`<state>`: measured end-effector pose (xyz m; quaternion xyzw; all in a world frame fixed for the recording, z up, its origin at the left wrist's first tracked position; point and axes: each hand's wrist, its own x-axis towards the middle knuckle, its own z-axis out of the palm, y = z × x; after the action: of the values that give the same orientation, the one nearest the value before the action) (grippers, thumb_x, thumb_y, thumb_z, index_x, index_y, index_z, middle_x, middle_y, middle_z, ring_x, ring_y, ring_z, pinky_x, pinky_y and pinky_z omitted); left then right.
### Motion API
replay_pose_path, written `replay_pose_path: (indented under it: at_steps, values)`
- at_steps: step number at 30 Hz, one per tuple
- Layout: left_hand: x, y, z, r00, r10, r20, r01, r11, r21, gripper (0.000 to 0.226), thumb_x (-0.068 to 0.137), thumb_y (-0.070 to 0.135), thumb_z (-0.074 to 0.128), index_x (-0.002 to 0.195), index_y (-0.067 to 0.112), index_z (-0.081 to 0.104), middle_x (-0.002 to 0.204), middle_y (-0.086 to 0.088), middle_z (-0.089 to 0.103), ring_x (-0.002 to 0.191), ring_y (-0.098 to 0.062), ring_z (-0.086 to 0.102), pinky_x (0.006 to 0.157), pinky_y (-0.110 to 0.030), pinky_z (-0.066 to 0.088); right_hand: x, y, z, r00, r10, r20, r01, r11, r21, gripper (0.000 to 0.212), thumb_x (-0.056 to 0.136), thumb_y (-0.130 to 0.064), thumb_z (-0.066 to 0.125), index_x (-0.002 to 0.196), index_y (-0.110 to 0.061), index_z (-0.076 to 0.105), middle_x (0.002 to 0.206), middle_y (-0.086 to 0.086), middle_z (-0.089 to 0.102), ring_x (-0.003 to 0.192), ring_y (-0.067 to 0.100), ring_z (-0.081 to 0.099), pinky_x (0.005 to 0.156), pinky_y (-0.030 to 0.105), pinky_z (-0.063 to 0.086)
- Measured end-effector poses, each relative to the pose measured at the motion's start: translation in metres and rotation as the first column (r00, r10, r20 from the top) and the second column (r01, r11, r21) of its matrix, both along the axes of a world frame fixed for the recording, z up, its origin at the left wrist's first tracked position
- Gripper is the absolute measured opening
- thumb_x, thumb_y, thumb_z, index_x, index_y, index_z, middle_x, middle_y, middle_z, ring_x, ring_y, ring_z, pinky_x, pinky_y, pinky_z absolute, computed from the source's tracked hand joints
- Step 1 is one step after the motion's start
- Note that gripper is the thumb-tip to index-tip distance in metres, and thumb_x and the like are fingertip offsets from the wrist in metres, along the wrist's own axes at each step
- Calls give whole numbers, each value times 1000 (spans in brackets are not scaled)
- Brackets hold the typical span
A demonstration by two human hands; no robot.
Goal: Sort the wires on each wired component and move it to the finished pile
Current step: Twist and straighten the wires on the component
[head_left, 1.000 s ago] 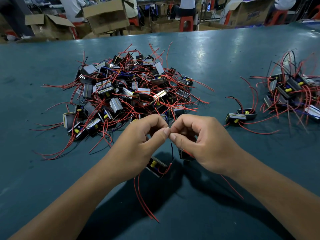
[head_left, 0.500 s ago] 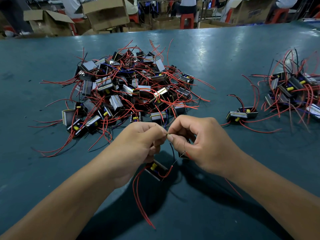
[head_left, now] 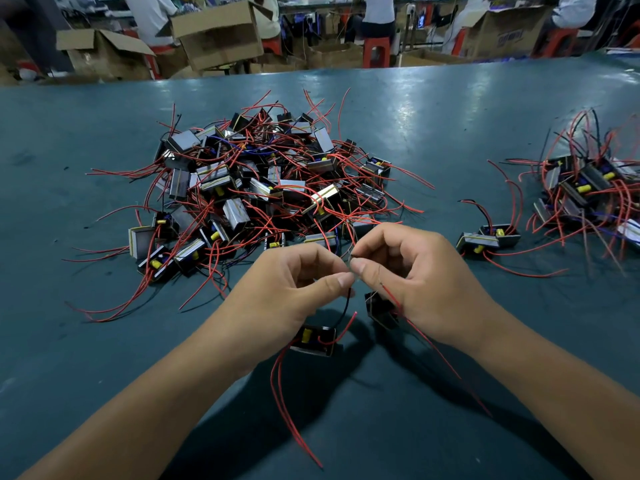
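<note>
My left hand (head_left: 294, 292) and my right hand (head_left: 412, 282) meet above the table, each pinching thin wire ends between thumb and forefinger. Below the left hand hangs a small black component with a yellow part (head_left: 313, 339), trailing long red wires. A second black component (head_left: 379, 310) hangs under the right hand, with a red wire running down past my right wrist. A big heap of unsorted wired components (head_left: 263, 188) lies just beyond my hands. A smaller pile (head_left: 588, 192) sits at the far right.
A pair of components (head_left: 488, 239) lies between the two piles. The teal table (head_left: 433, 126) stretches back to its far edge, behind which stand cardboard boxes (head_left: 218, 32), red stools and seated people.
Both hands stay together at the wire ends and have shifted slightly. The left component's red wires have swung, and the right component has come out from under the right hand.
</note>
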<state>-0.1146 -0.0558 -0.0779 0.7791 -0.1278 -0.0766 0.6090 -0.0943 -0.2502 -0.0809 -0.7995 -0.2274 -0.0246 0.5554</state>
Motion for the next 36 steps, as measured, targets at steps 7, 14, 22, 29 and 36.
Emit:
replay_pose_path:
  at_steps: [7,14,22,29,36]
  values:
    - [0,-4,-1,999,4,46,-2,999,-36,18,86,31,73,94,15,73,75,9,67,55,5,49,52,-6,37,2,-3,4,999,18,-39,-16,999,34,12,92,-12,66,82,-18,66,61,-7,60,53,7,49,50,23,43]
    - [2,-2,1,995,34,97,-33,999,-9,10,94,14,68,84,13,69,72,2,70,51,3,47,52,-9,35,2,-4,5,999,8,-36,-6,998,57,14,92,-10,67,79,-16,67,58,-4,59,53,11,52,52,28,46]
    - [2,3,5,995,29,97,-33,999,33,14,93,15,69,80,18,69,72,0,71,53,1,51,52,-11,38,2,-3,5,1000,-10,-10,11,998,55,11,87,-19,68,77,-18,66,57,-8,57,52,6,48,52,29,44]
    - [0,4,5,918,82,389,-155,975,160,3,91,36,68,93,33,69,80,17,66,65,-3,55,60,-17,45,-3,-2,5,997,12,70,-13,1000,27,11,88,-17,69,78,-20,66,60,-6,62,53,8,57,53,20,44]
    - [7,8,8,777,-57,627,-162,944,286,11,92,21,68,102,17,73,97,13,65,85,2,59,74,-6,39,-4,-2,5,998,6,64,-8,1000,20,9,87,-19,69,79,-22,66,62,-6,62,55,14,58,55,33,50]
